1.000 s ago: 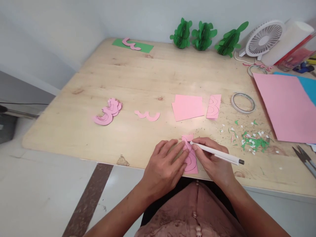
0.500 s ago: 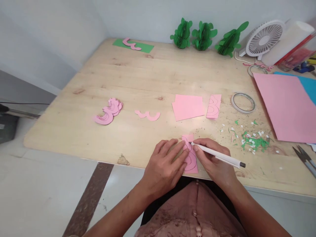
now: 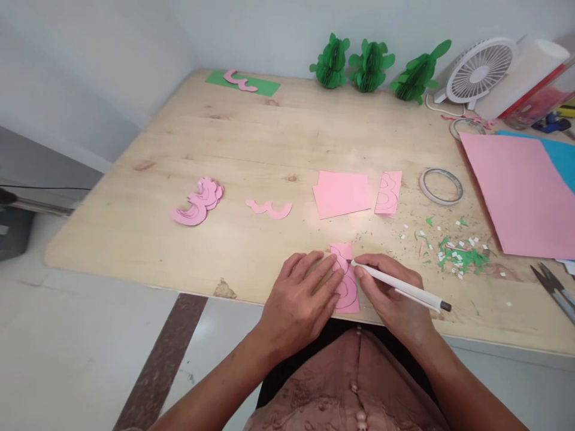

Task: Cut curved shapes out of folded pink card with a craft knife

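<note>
A small pink paper strip lies at the table's near edge, with a curved pink cut-out resting on it and pen lines along the curves. My left hand lies flat over its left side, fingers stretched out and pressing it down. In my right hand is a white pen, pinched near its point, which touches the right side of the curves. Farther off lie pink paper pieces, a folded pink piece with drawn curves, and a single wavy pink cut-out.
To the left is a pile of pink cut-outs. On the right are a tape roll, green and white scraps, pink sheets and scissors. Green paper figures and a white fan stand along the wall.
My right hand and the pen have slid slightly right and toward me, the tip following the curved edge. My left hand stays in place on the paper.
</note>
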{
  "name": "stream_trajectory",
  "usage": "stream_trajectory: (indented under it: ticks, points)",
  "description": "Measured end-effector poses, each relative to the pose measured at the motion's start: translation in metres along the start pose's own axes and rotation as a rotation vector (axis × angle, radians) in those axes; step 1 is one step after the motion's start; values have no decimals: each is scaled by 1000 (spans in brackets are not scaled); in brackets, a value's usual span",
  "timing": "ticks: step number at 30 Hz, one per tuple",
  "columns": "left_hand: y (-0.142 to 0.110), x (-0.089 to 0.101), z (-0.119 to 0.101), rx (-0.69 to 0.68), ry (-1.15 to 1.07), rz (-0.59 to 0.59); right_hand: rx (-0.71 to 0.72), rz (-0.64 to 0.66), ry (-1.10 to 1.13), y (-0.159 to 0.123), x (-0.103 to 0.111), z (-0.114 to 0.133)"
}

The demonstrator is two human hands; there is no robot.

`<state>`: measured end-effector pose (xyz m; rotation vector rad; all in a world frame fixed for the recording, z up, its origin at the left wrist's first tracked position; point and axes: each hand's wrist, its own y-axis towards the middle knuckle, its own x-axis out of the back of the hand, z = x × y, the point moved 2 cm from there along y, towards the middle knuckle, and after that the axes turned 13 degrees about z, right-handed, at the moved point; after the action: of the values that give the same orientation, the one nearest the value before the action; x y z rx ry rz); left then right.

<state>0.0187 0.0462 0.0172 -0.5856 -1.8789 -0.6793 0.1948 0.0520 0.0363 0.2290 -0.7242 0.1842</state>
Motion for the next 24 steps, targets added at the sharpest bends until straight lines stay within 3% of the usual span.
stream_trajectory:
  ticks: [24]
  points:
    - [0, -1, 0, -1, 31, 2, -65, -20, 48, -7, 0, 0]
